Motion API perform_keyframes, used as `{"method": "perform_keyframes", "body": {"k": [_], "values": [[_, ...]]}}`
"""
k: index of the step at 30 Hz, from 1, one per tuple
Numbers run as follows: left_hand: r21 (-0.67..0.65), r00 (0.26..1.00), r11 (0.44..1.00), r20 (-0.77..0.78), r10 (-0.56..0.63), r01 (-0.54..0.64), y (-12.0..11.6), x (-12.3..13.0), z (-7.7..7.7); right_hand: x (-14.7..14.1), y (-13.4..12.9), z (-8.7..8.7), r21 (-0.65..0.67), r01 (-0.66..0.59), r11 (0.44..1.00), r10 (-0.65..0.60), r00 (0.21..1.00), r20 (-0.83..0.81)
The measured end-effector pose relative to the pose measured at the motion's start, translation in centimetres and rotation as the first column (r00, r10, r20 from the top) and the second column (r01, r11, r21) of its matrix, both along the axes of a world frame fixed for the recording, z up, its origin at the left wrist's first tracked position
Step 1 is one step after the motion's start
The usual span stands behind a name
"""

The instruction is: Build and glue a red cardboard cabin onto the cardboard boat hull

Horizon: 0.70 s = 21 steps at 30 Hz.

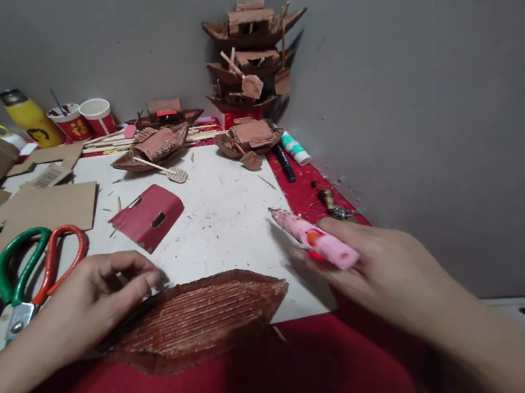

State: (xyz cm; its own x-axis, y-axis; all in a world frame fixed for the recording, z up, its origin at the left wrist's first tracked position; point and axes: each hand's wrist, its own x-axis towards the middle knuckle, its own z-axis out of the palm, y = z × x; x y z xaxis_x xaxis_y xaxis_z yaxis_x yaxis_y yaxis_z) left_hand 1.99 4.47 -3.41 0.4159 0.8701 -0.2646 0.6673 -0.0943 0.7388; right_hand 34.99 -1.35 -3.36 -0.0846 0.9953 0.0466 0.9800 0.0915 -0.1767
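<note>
A flat white sheet lies beyond an open, pointed, brown ribbed hull, which is still unroofed and apparently part-built. Far beyond the hull, tiered brown roofed model boats look complete. Right of the hull, the right hand grips a pink cylindrical tool. At its left end, the left hand curls; whether it grips cannot be told. Beyond the hull, a folded dark-red card piece with cut openings remains unattached.

A red surface carried a white sheet, with two paper cups standing far left and a black marker and green-and-white tube by the sheet's far right corner.
</note>
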Motion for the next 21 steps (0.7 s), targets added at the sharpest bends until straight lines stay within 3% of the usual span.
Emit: {"method": "perform_keyframes", "body": {"k": [3,5,9,13,16,18,20,21], "values": [[0.268,0.983,0.955,-0.094,0.158,-0.128,0.8,-1.5,0.4,0.4,1.7,-0.8,-0.115,0.100,0.988,-0.082,0.985,0.149],[0.340,0.964,0.928,-0.154,0.215,-0.153,1.5,-2.1,0.4,1.0,2.4,-1.4,-0.159,0.132,0.978,-0.104,0.980,0.172],[0.252,0.950,0.948,-0.191,0.246,-0.194,2.4,-1.6,-0.2,2.0,2.6,-1.9,-0.205,0.072,0.976,-0.049,0.992,0.118],[0.127,0.951,0.944,-0.007,0.309,-0.305,3.0,-0.7,-1.4,2.2,1.4,-1.1,-0.171,-0.010,0.985,0.021,0.998,0.060],[-0.041,0.896,0.913,0.179,0.406,-0.406,3.5,-0.7,-2.3,1.9,0.8,-0.3,-0.037,-0.077,0.996,0.075,0.996,-0.046],[-0.083,0.834,0.880,0.289,0.470,-0.468,3.4,-0.8,-2.1,1.4,0.8,0.1,0.132,-0.130,0.983,0.147,0.980,-0.131],[0.000,0.821,0.871,0.333,0.464,-0.492,2.5,-0.7,-1.1,0.7,1.1,0.5,0.352,-0.168,0.921,0.241,0.955,-0.172],[0.083,0.853,0.882,0.309,0.420,-0.464,1.8,-0.5,-0.4,0.2,1.3,0.6,0.461,-0.176,0.870,0.281,0.944,-0.171]]}}
